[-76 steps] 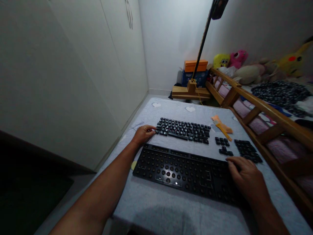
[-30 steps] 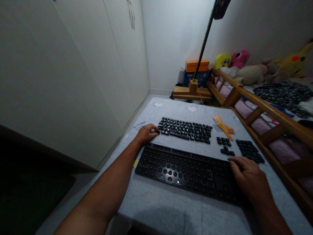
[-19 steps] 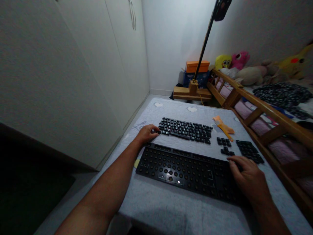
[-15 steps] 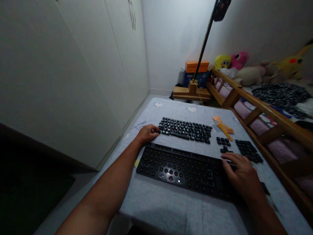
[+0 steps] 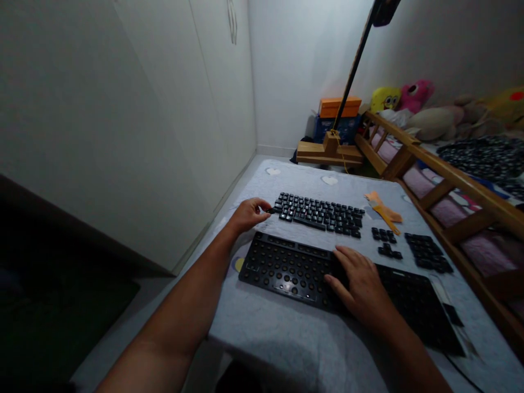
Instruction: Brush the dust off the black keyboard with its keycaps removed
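Observation:
A black keyboard base (image 5: 282, 267), its keycaps off and round key domes bare, lies across the near part of the table. Beyond it black keycaps (image 5: 319, 213) are laid out in keyboard order. My left hand (image 5: 250, 214) is at the left end of these rows, thumb and forefinger closed on a small black keycap (image 5: 270, 210). Over the middle of the base rests my right hand (image 5: 358, 278), fingers loosely spread, thumb apart, holding nothing. It hides part of the base.
Smaller keycap groups (image 5: 383, 236) and a number-pad block (image 5: 428, 252) lie at the right. An orange cloth (image 5: 382, 204) with a yellow-handled brush (image 5: 387, 218) is behind them. A wooden bed rail (image 5: 450, 169) borders the right side; a pale wardrobe (image 5: 164, 125) stands left.
My right hand has moved left along the keyboard base, from its right end to its middle. My left hand still pinches a keycap at the row's left end. The view has shifted slightly.

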The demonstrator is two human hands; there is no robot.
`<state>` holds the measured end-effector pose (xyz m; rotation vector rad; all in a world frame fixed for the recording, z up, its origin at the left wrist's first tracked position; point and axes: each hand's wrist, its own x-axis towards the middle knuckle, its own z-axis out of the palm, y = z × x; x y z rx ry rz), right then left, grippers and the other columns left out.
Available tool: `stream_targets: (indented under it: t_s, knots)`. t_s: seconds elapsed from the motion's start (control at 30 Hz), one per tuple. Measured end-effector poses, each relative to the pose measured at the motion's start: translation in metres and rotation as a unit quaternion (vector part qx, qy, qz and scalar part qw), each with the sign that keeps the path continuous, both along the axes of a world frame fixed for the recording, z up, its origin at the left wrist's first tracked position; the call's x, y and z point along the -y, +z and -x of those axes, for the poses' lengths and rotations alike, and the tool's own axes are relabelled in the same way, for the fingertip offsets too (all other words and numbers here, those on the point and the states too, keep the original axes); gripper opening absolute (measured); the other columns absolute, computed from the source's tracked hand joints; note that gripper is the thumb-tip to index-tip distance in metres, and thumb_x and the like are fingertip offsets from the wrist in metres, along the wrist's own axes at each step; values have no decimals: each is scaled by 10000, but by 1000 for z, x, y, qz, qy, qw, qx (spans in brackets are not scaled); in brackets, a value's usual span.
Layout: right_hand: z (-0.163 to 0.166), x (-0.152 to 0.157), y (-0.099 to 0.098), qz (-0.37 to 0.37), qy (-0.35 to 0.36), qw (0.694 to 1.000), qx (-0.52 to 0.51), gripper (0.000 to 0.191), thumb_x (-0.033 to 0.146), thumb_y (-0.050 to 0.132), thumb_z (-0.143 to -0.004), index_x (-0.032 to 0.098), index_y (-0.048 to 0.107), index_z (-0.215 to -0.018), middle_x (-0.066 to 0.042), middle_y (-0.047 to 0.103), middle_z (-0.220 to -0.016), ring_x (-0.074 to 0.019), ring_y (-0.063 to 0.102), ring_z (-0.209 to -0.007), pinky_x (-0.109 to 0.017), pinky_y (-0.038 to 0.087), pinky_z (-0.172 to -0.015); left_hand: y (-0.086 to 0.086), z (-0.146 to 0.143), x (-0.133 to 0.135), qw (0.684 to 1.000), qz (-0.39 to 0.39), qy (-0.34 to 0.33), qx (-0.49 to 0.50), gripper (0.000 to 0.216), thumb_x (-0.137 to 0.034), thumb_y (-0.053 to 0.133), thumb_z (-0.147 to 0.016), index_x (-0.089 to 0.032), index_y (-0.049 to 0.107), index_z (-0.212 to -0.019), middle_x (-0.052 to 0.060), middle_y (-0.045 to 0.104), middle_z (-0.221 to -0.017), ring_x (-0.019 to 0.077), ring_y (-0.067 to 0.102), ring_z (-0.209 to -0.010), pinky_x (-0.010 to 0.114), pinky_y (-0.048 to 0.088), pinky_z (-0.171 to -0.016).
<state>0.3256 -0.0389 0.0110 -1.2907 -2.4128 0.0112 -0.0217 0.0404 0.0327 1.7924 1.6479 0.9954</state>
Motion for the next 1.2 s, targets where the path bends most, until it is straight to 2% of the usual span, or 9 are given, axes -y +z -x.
stream_targets:
  t_s: [0.1,0.2,0.33,0.47,0.77,1.2]
  knots:
    - [-1,-1,-6,7,0,1000,8,438,450,549,-931,160,634,-1249,-172,636,-1327,-342,578,-1223,-534,428,-1045,20,4,21,998,14,-54,-24,207,-224,688,-727,-162,735,-919,4,632,-792,102,498,-671,239,420,-644]
    - [-2,-1,-8,6,1,1000,14,427,443,538,-936,149,648,-1226,-176,638,-1327,-344,582,-1218,-538,428,-1036,28,10,53,993,41,-104,-34,182,-213,692,-730,-175,720,-905,-1,620,-801,96,494,-660,229,415,-630]
    - [-3,-2,-8,2,2,1000,19,439,446,525,-938,134,655,-1219,-185,645,-1317,-351,586,-1212,-538,432,-1019,20,17,99,988,72,-128,-53,153,-210,687,-756,-192,702,-906,-2,611,-821,94,509,-657,224,428,-633]
    - [-3,-3,-9,1,3,1000,18,445,462,504,-946,149,651,-1225,-177,644,-1321,-346,585,-1208,-537,431,-1012,9,18,128,986,77,-133,-65,148,-225,672,-787,-209,695,-932,10,623,-868,109,549,-712,233,454,-676]
    - [-3,-3,-12,-5,3,1000,10,436,455,517,-941,152,651,-1224,-173,649,-1312,-345,592,-1199,-532,434,-1011,3,15,140,982,86,-136,-99,163,-154,653,-783,-214,703,-927,20,630,-900,122,583,-761,240,458,-721]
    - [-5,-3,-13,-9,2,1000,28,451,444,510,-947,129,641,-1240,-185,643,-1313,-347,590,-1193,-530,434,-1008,5,20,145,976,102,-165,-104,169,-186,650,-816,-226,701,-972,13,628,-921,122,586,-776,247,467,-749]
